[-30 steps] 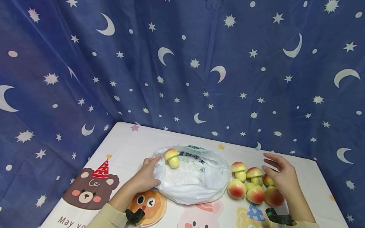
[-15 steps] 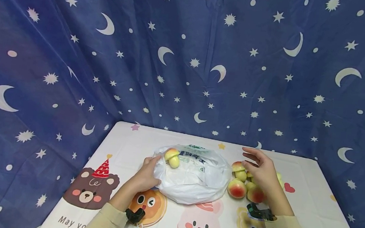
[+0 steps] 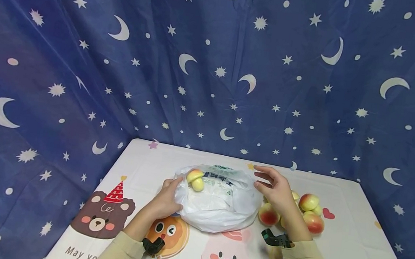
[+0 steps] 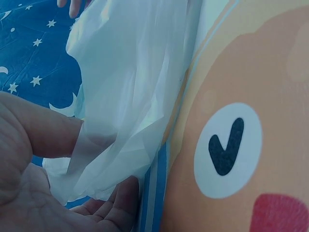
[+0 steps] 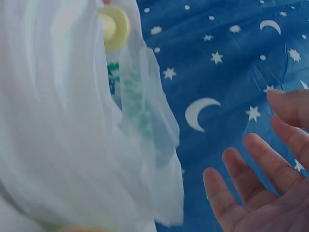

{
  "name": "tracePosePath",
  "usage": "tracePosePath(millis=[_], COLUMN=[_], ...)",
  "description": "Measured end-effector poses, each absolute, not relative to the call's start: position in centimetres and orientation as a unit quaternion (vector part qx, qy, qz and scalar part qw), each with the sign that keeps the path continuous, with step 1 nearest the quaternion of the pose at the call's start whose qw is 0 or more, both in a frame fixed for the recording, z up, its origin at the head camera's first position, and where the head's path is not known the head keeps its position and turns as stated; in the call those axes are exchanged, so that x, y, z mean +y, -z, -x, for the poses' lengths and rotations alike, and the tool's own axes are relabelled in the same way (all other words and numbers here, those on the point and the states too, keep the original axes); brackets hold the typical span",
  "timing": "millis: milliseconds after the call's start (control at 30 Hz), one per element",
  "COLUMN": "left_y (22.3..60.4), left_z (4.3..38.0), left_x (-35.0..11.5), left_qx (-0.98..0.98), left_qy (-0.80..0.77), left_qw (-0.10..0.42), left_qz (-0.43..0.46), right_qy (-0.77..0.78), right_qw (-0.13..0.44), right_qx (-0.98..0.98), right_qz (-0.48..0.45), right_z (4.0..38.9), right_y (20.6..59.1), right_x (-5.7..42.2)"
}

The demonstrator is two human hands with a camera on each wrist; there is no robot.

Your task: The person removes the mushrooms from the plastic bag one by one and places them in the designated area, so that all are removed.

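Observation:
A white plastic bag (image 3: 210, 214) lies with its mouth spread on the table. At its left side my left hand (image 3: 165, 199) grips the rim; in the left wrist view the thumb (image 4: 53, 133) and fingers hold the thin film between them. One toy mushroom (image 3: 195, 179), yellow with a reddish cap, rests inside the bag near that hand. My right hand (image 3: 275, 191) hovers at the bag's right rim, fingers apart and holding nothing. The right wrist view shows the spread fingers (image 5: 263, 166) beside the bag's hanging edge.
Several more toy mushrooms (image 3: 309, 202) are grouped right of the bag, partly hidden behind my right hand and forearm. The white tablecloth (image 3: 354, 246) has cartoon prints. A blue curtain (image 3: 272, 90) with moons and stars hangs behind the table.
My right hand has moved left from above the toy mushrooms to the bag's right rim, uncovering the mushrooms on the right. My left hand and the bag have stayed in place.

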State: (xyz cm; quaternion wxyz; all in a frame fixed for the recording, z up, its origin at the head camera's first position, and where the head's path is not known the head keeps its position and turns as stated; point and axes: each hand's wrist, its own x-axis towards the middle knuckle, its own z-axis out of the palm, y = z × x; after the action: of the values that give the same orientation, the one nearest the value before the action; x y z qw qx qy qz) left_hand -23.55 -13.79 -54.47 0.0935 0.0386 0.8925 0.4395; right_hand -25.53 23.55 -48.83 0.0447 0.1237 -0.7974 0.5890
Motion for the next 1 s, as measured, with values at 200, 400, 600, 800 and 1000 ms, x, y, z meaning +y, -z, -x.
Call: tracePosePath(millis=[200, 400, 600, 800, 1000], left_y=[54.5, 54.4, 54.4, 54.3, 54.5], left_z=[23.5, 23.6, 23.5, 23.5, 23.6], left_x=[-13.9, -13.8, -13.8, -13.9, -13.9], left_qx=[0.892, 0.891, 0.888, 0.882, 0.883], left_qy=[-0.441, -0.443, -0.448, -0.460, -0.458], left_qw=[0.088, 0.091, 0.091, 0.090, 0.090], left_qz=[-0.046, -0.045, -0.046, -0.049, -0.046], right_qy=[-0.598, -0.585, -0.566, -0.556, -0.553], right_qw=[0.033, 0.004, -0.042, -0.047, -0.053], right_qx=[-0.785, -0.792, -0.805, -0.811, -0.816], right_qz=[-0.156, -0.176, -0.173, -0.177, -0.159], right_z=[25.8, 26.0, 26.3, 27.0, 27.5], right_y=[49.3, 49.8, 51.0, 51.9, 52.2], right_x=[21.2, 18.8, 16.8, 14.9, 13.3])
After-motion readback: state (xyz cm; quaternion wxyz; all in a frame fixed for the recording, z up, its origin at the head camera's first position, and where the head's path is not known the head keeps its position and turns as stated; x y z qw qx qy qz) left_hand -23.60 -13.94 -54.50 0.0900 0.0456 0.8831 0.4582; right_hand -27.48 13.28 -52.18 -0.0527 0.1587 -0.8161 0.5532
